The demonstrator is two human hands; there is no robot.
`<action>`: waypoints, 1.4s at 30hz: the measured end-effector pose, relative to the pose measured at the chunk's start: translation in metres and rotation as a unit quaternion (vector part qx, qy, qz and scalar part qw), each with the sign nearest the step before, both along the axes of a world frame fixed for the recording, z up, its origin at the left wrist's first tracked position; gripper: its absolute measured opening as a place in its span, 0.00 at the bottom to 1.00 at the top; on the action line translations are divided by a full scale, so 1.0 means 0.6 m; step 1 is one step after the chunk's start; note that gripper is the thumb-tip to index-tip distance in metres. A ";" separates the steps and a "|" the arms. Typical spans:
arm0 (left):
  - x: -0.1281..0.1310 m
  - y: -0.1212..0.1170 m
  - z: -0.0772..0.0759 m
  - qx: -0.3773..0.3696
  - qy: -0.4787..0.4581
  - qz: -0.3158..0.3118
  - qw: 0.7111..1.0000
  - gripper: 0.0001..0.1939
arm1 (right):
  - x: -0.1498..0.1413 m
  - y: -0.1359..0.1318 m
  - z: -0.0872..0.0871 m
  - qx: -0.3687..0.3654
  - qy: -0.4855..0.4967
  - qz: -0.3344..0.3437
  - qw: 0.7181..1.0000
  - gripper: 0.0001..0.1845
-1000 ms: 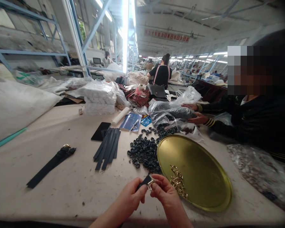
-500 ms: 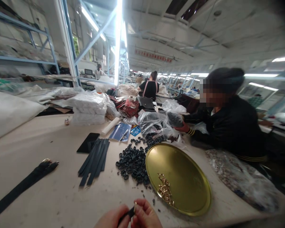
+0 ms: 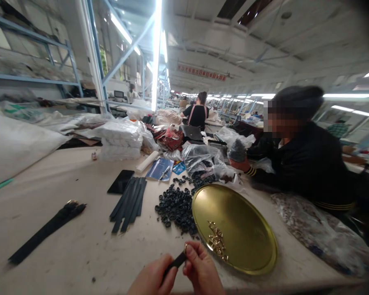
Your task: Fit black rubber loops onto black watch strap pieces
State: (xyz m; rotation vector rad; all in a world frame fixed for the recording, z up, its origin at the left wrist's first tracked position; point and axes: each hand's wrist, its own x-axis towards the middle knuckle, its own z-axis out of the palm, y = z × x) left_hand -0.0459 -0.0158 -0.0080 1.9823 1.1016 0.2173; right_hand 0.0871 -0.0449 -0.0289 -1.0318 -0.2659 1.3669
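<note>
At the bottom centre, my left hand (image 3: 155,275) is closed around a narrow black strap (image 3: 179,260). My right hand (image 3: 202,266) pinches the strap's far end, where a small gold metal buckle (image 3: 185,247) shows at the fingertips. Just right of my hands lies a gold oval tray (image 3: 246,229) with a cluster of gold buckles (image 3: 217,241) on its left part. A heap of small black loops (image 3: 175,209) sits beyond my hands. Several flat black straps (image 3: 129,205) lie left of the heap, and a bundle of black straps (image 3: 49,229) with gold ends is farther left.
Behind the straps are a black phone (image 3: 121,181), a blue booklet (image 3: 159,169) with a pen, and a white roll (image 3: 147,161). Clear plastic bags (image 3: 203,157) stand at the back. At right a co-worker (image 3: 304,164) holds a dark bundle, near a filled plastic bag (image 3: 322,233).
Both hands have come slightly higher in view, and more of the black strap shows between them. The whole view has shifted a little. The co-worker's dark bundle now stands more upright.
</note>
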 end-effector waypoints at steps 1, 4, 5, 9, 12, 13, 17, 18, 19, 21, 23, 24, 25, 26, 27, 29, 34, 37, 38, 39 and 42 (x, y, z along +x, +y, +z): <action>0.000 -0.002 0.005 -0.013 -0.008 0.008 1.000 0.09 | 0.000 -0.003 0.007 -0.005 0.002 -0.010 1.000 0.24; 0.002 -0.008 0.013 -0.054 -0.065 0.041 0.996 0.10 | -0.006 -0.013 0.007 -0.024 -0.008 -0.005 1.000 0.22; 0.002 -0.009 0.014 -0.067 -0.086 0.048 0.993 0.10 | -0.010 -0.017 0.003 -0.029 -0.012 0.004 1.000 0.21; 0.003 -0.009 0.014 -0.132 -0.126 0.048 0.982 0.09 | -0.018 -0.028 -0.012 -0.029 -0.008 0.022 0.999 0.17; 0.003 -0.006 0.011 -0.203 -0.119 0.054 0.970 0.10 | -0.019 -0.027 -0.015 -0.033 0.006 0.006 0.999 0.17; 0.003 -0.005 0.009 -0.220 -0.116 0.060 0.967 0.10 | -0.019 -0.026 -0.017 -0.040 0.008 -0.002 0.999 0.17; 0.003 -0.004 -0.001 -0.204 -0.136 0.079 0.966 0.10 | -0.020 -0.022 -0.031 -0.037 -0.032 0.003 0.999 0.18; 0.003 -0.004 -0.004 -0.197 -0.148 0.080 0.966 0.10 | -0.020 -0.023 -0.036 -0.028 -0.060 0.011 0.998 0.18; 0.003 -0.004 -0.006 -0.195 -0.160 0.081 0.964 0.10 | -0.021 -0.024 -0.040 -0.020 -0.089 0.020 0.996 0.18; 0.003 -0.003 -0.009 -0.216 -0.182 0.087 0.955 0.11 | -0.022 -0.028 -0.045 -0.012 -0.136 0.036 0.990 0.17; 0.003 -0.001 -0.012 -0.254 -0.194 0.098 0.942 0.13 | -0.022 -0.032 -0.043 -0.014 -0.147 0.053 0.988 0.18; 0.004 -0.001 -0.013 -0.273 -0.197 0.104 0.936 0.14 | -0.022 -0.034 -0.040 -0.016 -0.142 0.061 0.988 0.18; 0.004 0.000 -0.014 -0.290 -0.199 0.107 0.930 0.14 | -0.022 -0.036 -0.035 -0.017 -0.133 0.064 0.989 0.18; 0.004 0.000 -0.014 -0.304 -0.199 0.109 0.925 0.15 | -0.021 -0.037 -0.029 -0.019 -0.118 0.067 0.991 0.18; 0.004 0.000 -0.013 -0.314 -0.200 0.111 0.921 0.15 | -0.021 -0.037 -0.023 -0.022 -0.098 0.071 0.992 0.17; 0.004 -0.001 -0.011 -0.330 -0.204 0.110 0.915 0.16 | -0.021 -0.037 -0.012 -0.025 -0.047 0.080 0.995 0.16; 0.000 -0.009 -0.013 -0.334 -0.201 0.115 0.914 0.16 | -0.022 -0.040 -0.003 -0.031 -0.074 0.103 0.991 0.15; -0.003 -0.015 -0.021 -0.282 -0.178 0.118 0.935 0.13 | -0.021 -0.049 -0.010 -0.004 -0.298 0.052 0.953 0.12; -0.004 -0.016 -0.023 -0.253 -0.169 0.116 0.946 0.11 | -0.021 -0.052 -0.012 0.011 -0.364 0.032 0.931 0.10; -0.005 -0.018 -0.024 -0.223 -0.156 0.113 0.955 0.11 | -0.021 -0.055 -0.014 0.022 -0.406 0.020 0.913 0.09; -0.009 -0.022 -0.022 -0.184 -0.127 0.097 0.970 0.12 | -0.021 -0.055 -0.017 0.003 -0.363 0.031 0.931 0.10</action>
